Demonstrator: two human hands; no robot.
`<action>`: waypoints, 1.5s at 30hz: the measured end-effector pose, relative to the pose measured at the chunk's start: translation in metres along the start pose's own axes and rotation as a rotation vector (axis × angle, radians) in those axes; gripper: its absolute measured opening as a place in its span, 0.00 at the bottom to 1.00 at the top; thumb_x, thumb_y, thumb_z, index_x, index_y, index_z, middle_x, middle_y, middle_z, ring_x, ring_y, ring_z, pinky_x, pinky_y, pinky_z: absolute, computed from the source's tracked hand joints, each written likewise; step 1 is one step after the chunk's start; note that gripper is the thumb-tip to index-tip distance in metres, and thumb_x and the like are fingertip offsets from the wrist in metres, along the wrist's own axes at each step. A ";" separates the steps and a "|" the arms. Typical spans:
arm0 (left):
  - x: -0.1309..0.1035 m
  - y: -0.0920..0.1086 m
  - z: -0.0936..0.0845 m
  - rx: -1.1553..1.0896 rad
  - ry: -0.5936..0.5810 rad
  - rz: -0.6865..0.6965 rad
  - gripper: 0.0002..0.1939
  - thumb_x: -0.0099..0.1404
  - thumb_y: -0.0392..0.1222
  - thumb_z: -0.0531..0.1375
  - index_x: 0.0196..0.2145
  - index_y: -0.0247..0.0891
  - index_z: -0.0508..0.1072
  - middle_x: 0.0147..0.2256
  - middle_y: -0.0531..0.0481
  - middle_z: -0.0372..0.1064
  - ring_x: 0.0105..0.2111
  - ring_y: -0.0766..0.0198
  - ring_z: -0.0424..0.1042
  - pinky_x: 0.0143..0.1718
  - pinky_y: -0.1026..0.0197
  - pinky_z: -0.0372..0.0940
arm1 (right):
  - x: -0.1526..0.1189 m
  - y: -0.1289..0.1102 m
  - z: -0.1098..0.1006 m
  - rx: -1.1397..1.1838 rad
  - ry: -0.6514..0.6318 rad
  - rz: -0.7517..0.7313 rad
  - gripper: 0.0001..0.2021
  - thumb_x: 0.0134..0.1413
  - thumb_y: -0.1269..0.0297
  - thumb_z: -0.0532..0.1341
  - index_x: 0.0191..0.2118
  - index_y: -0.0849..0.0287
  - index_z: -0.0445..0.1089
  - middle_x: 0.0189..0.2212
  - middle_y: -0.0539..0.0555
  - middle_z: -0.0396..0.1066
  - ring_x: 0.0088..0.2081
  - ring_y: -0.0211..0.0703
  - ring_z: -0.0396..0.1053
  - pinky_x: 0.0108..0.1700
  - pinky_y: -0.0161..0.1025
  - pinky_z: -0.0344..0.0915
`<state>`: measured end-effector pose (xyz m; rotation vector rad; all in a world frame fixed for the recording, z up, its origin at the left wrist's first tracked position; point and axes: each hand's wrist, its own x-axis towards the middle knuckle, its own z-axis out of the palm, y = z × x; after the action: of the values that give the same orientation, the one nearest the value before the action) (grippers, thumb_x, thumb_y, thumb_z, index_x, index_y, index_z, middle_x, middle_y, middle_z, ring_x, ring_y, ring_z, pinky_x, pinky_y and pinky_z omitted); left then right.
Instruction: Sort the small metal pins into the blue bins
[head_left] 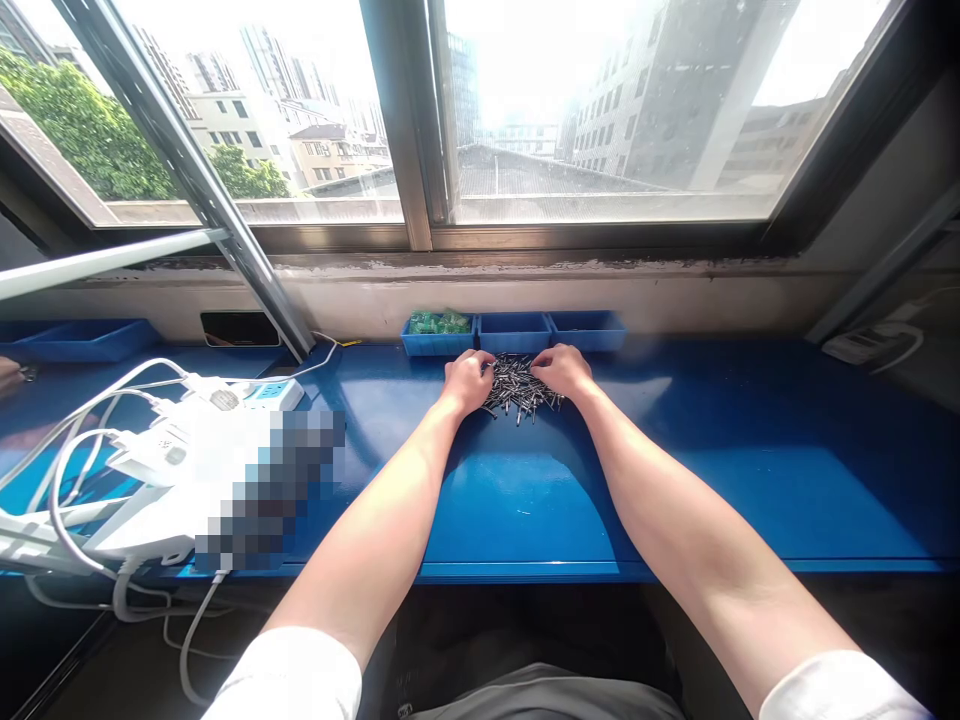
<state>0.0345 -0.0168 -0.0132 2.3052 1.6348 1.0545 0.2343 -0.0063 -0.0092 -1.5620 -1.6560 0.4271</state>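
Note:
A heap of small, thin, dark metallic pieces point(517, 385), like pins or screws, lies on the blue table point(525, 500) between my two hands. At the heap's left edge is my left hand point(469, 380), its fingers curled in against the pieces. My right hand point(564, 372) meets the heap's upper right side with bent fingers drawn together. The fingertips are too small and partly hidden, so what either hand pinches cannot be made out.
Behind the heap stand three blue bins: one with green items point(439, 325), a middle bin point(515, 330) and a right bin point(589, 330). White plugs and cables point(172, 430) crowd the left, near a metal post point(255, 270). Another person's hand point(10, 373) shows at far left.

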 end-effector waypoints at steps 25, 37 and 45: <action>-0.002 0.007 -0.004 -0.090 0.025 0.092 0.12 0.60 0.42 0.56 0.41 0.40 0.73 0.42 0.48 0.71 0.45 0.59 0.69 0.49 0.60 0.62 | -0.007 -0.010 0.005 -0.173 -0.132 -0.252 0.09 0.56 0.66 0.54 0.31 0.60 0.71 0.37 0.57 0.69 0.43 0.45 0.62 0.45 0.37 0.58; -0.002 0.017 -0.010 -0.037 -0.022 0.145 0.09 0.63 0.40 0.53 0.36 0.40 0.73 0.38 0.49 0.74 0.41 0.60 0.70 0.47 0.59 0.61 | -0.021 -0.032 -0.002 0.042 -0.148 -0.334 0.06 0.52 0.67 0.57 0.33 0.58 0.71 0.30 0.50 0.72 0.31 0.36 0.65 0.36 0.32 0.60; -0.001 0.012 -0.008 -0.062 0.008 0.120 0.12 0.66 0.42 0.50 0.35 0.40 0.73 0.36 0.49 0.74 0.39 0.60 0.71 0.45 0.60 0.62 | -0.018 -0.029 -0.005 0.094 -0.108 -0.281 0.05 0.49 0.67 0.59 0.30 0.57 0.74 0.29 0.50 0.73 0.29 0.36 0.65 0.35 0.33 0.60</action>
<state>0.0394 -0.0250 -0.0022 2.3873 1.4604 1.1227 0.2173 -0.0296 0.0091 -1.2331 -1.8779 0.4383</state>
